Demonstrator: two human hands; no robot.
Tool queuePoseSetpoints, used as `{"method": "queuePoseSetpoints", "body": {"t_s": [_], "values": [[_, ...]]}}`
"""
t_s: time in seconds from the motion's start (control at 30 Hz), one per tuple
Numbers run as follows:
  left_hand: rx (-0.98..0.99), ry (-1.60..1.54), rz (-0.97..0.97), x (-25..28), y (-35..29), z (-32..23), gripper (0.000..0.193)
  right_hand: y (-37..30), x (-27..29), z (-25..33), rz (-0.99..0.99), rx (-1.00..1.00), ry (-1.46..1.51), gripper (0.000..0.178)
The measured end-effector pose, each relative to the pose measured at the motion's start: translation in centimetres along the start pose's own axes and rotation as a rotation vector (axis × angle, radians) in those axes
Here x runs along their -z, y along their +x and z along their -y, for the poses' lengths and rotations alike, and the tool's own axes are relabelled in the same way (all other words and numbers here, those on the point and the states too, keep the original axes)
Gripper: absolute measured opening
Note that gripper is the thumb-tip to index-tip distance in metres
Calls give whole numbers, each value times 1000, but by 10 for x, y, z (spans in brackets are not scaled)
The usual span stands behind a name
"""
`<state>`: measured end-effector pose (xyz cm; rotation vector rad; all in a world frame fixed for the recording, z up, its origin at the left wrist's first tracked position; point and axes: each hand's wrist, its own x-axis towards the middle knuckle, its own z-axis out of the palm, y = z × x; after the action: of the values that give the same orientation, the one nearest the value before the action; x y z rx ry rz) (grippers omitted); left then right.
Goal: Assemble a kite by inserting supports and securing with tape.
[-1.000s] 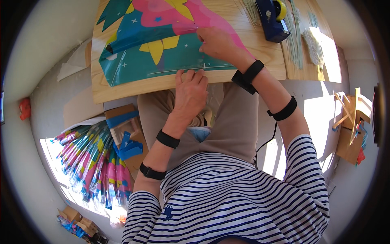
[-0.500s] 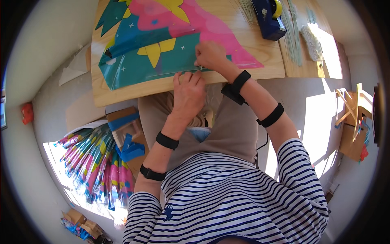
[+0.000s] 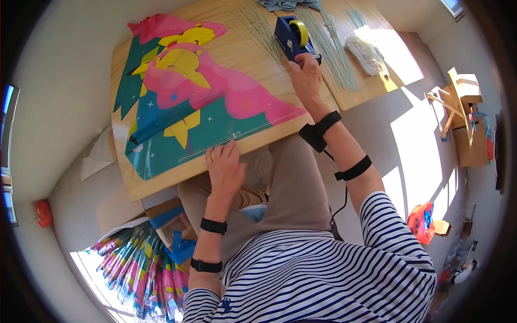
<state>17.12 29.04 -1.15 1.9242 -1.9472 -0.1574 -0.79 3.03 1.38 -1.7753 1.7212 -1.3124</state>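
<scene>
A thin printed plastic sheet (image 3: 183, 150), teal with pink scallops and yellow shapes, lies on the wooden table, partly folded over. My left hand (image 3: 225, 169) rests on its near edge, palm down with fingers stretched out. Beside the fingertips a clear strip with a small pale piece runs along that edge. Farther right, my right hand (image 3: 307, 81) is at the near end of a dark blue tape dispenser (image 3: 288, 39) that carries a yellow roll (image 3: 299, 33). Its fingers are drawn together there; what they pinch is too small to make out.
Thin pale rods (image 3: 328, 48) lie in bundles right of the dispenser, near a clear bag (image 3: 366, 55). A grey cloth (image 3: 288, 4) sits at the far edge. Folded printed sheets (image 3: 142, 264) are fanned out at lower left, beside an open box (image 3: 175, 226).
My right hand has left the sheet's near edge and reached right to the tape dispenser. My left hand stays on the sheet's edge. The view has shifted, showing more of the table.
</scene>
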Motion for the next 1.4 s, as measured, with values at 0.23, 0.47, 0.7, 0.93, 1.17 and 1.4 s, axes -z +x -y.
{"method": "queuePoseSetpoints", "body": {"t_s": [0.23,0.47,0.7,0.93,1.17,1.4], "values": [[4,17,8,-1,-1,-2,49,89,55,-48,233,-326,172,34],[-7,26,87,-2,-1,-3,46,106,56,-45,403,-456,198,31],[-18,24,79,-2,0,-5,43,97,62,-58,350,-461,490,21],[-11,24,56,0,-2,-4,36,77,74,-69,456,-439,660,17],[-17,-10,36,1,2,-8,30,49,62,-91,341,-765,1004,14],[0,-19,55,-1,0,-5,34,25,58,-116,267,-968,1317,27]]}}
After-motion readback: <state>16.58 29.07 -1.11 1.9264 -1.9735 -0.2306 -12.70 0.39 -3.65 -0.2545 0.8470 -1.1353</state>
